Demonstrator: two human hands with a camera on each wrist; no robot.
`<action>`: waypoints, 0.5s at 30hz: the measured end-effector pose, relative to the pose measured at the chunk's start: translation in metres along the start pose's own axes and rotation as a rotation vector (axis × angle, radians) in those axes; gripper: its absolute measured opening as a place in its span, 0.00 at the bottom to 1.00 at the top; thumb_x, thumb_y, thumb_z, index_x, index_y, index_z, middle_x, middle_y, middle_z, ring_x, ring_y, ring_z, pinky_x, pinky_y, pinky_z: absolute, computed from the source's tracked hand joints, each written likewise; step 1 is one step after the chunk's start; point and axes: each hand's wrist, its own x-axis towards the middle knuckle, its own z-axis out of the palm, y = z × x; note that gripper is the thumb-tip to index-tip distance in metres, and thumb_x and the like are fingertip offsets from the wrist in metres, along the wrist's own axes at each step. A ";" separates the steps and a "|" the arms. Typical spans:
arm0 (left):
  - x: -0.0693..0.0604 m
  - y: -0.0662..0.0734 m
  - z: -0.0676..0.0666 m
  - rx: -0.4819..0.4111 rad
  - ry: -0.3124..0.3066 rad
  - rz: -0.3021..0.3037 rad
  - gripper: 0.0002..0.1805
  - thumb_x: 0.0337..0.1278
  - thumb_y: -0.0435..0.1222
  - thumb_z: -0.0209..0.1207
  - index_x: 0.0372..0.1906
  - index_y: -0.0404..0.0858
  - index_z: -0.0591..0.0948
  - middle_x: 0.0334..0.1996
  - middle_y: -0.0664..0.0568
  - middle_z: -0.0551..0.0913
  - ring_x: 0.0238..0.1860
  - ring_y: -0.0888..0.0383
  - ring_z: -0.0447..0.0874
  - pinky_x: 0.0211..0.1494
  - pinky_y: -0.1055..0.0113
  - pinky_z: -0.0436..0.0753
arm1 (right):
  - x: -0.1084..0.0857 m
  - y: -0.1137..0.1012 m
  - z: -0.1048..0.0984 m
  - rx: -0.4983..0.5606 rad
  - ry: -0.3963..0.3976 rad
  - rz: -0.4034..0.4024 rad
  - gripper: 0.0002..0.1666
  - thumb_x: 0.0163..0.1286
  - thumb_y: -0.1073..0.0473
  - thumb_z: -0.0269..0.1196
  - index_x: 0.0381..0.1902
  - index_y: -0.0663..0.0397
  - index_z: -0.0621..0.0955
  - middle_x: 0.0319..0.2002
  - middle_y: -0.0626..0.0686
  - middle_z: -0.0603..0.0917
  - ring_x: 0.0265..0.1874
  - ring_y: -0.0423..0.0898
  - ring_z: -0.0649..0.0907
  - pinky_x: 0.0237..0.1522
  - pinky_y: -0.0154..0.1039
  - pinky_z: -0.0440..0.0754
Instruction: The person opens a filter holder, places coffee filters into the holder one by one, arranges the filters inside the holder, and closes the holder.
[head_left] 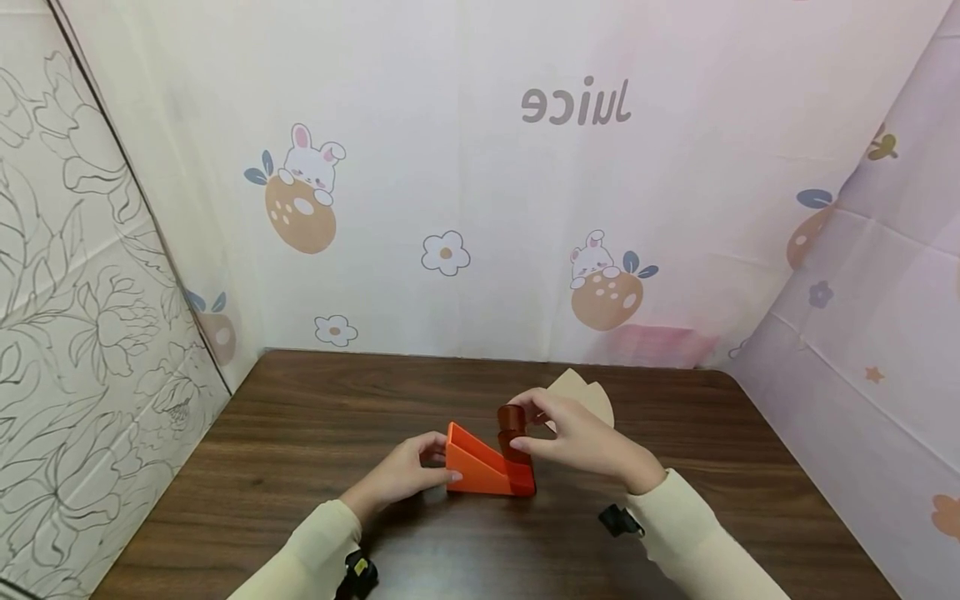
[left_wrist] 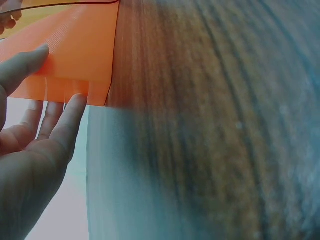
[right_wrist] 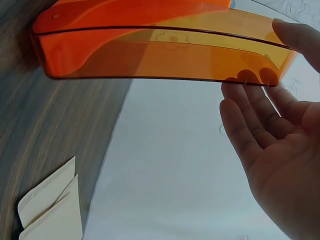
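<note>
An orange wedge-shaped holder (head_left: pixel 472 468) that looks like a coffee filter case sits on the table, its tall end to the left. My left hand (head_left: pixel 403 473) grips that tall end, thumb on the near face and fingers on the end wall, as the left wrist view shows. From the low right end rises a see-through amber cover (head_left: pixel 513 432), tilted up. My right hand (head_left: pixel 581 435) holds the cover's upper end between thumb and fingers; in the right wrist view the fingertips (right_wrist: pixel 247 77) show through the cover. Cream paper coffee filters (right_wrist: pixel 52 207) lie just beyond the right hand.
The brown wood-grain table (head_left: pixel 337 392) ends at a printed curtain (head_left: pixel 450 183) at the back. Further curtains hang along the left and right sides. A black wrist device (head_left: pixel 621 521) is by the right sleeve, another (head_left: pixel 358 575) by the left.
</note>
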 end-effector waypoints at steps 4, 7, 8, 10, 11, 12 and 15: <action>0.000 -0.001 0.000 0.003 0.000 -0.009 0.22 0.57 0.41 0.72 0.55 0.40 0.80 0.47 0.53 0.85 0.50 0.54 0.81 0.58 0.52 0.77 | -0.004 0.002 -0.004 0.012 0.008 0.005 0.26 0.67 0.44 0.69 0.58 0.44 0.76 0.46 0.37 0.80 0.45 0.40 0.81 0.52 0.41 0.80; 0.001 -0.002 0.000 0.004 0.000 -0.014 0.23 0.57 0.42 0.72 0.55 0.40 0.80 0.47 0.54 0.84 0.50 0.54 0.81 0.58 0.50 0.77 | -0.007 0.002 -0.007 0.033 0.009 0.012 0.25 0.66 0.44 0.70 0.57 0.42 0.76 0.46 0.39 0.81 0.44 0.40 0.81 0.50 0.40 0.80; 0.001 -0.002 0.000 0.006 0.000 -0.014 0.23 0.57 0.42 0.72 0.55 0.41 0.80 0.47 0.54 0.84 0.49 0.54 0.81 0.58 0.50 0.77 | -0.008 0.003 -0.007 0.039 0.009 0.015 0.25 0.66 0.44 0.70 0.57 0.42 0.76 0.46 0.39 0.81 0.44 0.41 0.81 0.50 0.40 0.80; 0.001 -0.002 0.000 0.010 0.000 -0.012 0.23 0.57 0.42 0.72 0.55 0.41 0.80 0.47 0.54 0.84 0.50 0.54 0.81 0.58 0.50 0.77 | -0.010 0.004 -0.009 0.049 0.008 0.020 0.24 0.66 0.44 0.70 0.56 0.42 0.76 0.46 0.39 0.81 0.44 0.42 0.82 0.49 0.40 0.81; 0.001 -0.002 0.000 0.010 0.000 -0.012 0.23 0.57 0.42 0.72 0.55 0.41 0.80 0.47 0.54 0.84 0.50 0.54 0.81 0.58 0.49 0.77 | -0.011 0.005 -0.010 0.051 0.007 0.020 0.24 0.66 0.45 0.70 0.56 0.42 0.77 0.46 0.40 0.81 0.44 0.42 0.82 0.49 0.40 0.81; 0.001 -0.002 0.000 0.011 0.000 -0.013 0.22 0.57 0.42 0.72 0.55 0.41 0.80 0.47 0.54 0.84 0.50 0.54 0.81 0.59 0.49 0.77 | -0.011 0.005 -0.010 0.056 0.007 0.020 0.24 0.66 0.45 0.70 0.56 0.42 0.77 0.45 0.40 0.81 0.44 0.43 0.82 0.49 0.40 0.81; 0.001 -0.001 -0.001 0.012 0.001 -0.015 0.22 0.57 0.42 0.72 0.55 0.41 0.80 0.47 0.54 0.84 0.50 0.54 0.81 0.59 0.48 0.76 | -0.014 0.007 -0.013 0.062 0.009 0.016 0.24 0.66 0.47 0.70 0.56 0.44 0.77 0.45 0.40 0.81 0.43 0.42 0.82 0.49 0.40 0.81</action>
